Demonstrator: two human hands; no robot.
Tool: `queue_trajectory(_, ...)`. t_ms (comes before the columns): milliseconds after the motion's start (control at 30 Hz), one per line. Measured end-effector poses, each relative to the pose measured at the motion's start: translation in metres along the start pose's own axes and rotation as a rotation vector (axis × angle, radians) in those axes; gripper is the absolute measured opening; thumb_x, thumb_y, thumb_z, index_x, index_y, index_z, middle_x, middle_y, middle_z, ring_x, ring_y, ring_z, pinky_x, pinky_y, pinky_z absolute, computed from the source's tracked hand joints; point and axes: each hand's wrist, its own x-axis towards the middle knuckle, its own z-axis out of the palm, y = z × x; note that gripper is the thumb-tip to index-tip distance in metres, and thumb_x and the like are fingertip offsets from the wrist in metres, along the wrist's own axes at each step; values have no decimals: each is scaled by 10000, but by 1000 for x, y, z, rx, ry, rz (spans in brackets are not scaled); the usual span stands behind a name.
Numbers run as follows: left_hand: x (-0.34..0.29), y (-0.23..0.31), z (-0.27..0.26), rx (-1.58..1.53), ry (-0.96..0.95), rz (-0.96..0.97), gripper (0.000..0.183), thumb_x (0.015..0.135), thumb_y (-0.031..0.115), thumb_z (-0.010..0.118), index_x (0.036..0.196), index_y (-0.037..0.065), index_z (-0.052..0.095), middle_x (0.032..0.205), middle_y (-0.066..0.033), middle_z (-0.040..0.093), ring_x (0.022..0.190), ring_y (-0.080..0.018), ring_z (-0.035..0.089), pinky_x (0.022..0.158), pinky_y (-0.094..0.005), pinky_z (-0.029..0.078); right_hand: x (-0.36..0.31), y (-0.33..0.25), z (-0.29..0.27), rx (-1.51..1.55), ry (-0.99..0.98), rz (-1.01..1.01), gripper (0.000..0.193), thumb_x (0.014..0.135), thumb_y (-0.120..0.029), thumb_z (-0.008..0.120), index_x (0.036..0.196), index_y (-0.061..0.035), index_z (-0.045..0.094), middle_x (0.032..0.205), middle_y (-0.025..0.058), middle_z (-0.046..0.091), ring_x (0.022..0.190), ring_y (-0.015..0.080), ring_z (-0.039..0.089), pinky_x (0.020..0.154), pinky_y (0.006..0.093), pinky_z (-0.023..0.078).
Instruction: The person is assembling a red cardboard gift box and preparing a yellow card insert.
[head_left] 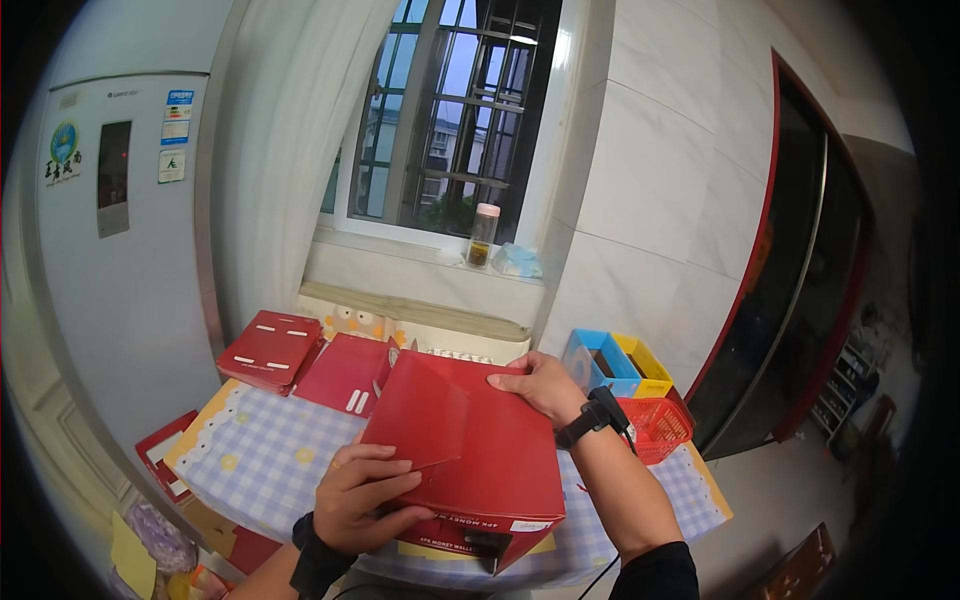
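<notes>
A large red cardboard box stands on the checked tablecloth in front of me, with a cut-out and a small white label on its near side. My left hand grips its near left corner, fingers curled over the top flap. At the far right edge, my right hand holds the box with the thumb on top and the other fingers over the edge. The inside of the box is hidden. Left of it lie a flattened dark red piece of card and a stack of red folded card.
Blue and yellow boxes stand at the table's back right, beside a red plastic basket. On the windowsill are a bottle and a tissue pack. A fridge rises at left; bags lie below.
</notes>
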Motion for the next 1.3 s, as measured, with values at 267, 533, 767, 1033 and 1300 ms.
queue_trajectory(267,1,1,1,19,-18,19,510,575,194,889,1030,76,691,1030,-80,656,1024,-292,593,888,-401,485,4,3,-2,-166,41,-24,361,746,-154,812,903,33,545,844,114,639,707,158,620,618,278,536)
queue_trajectory(533,-10,-14,-10,-763,341,-329,653,650,170,858,1219,37,567,1384,-207,440,1359,-371,318,1078,-487,295,1,14,-3,434,-43,-49,423,809,-52,715,1166,52,513,972,129,625,821,174,632,717,274,544)
queue_trajectory(767,-9,-28,-2,-379,-94,-105,489,712,230,819,1108,74,580,1335,-199,485,1352,-485,262,1094,-568,205,5,36,-8,560,0,32,260,848,-60,584,1098,-3,540,990,117,610,881,180,610,765,299,527)
queue_trajectory(1033,-15,-38,6,-340,-24,-89,503,731,273,801,1110,62,546,1320,-215,481,1346,-496,261,1096,-581,185,5,21,7,538,66,46,209,832,-55,597,1033,-15,558,951,119,604,848,187,598,738,304,514)
queue_trajectory(1300,-3,-32,-9,-296,-113,-256,635,577,263,892,1107,82,593,1405,-223,397,1360,-437,286,1089,-507,247,12,50,4,547,50,-116,547,926,-438,541,1290,-44,431,1178,114,519,1022,182,509,860,334,441)
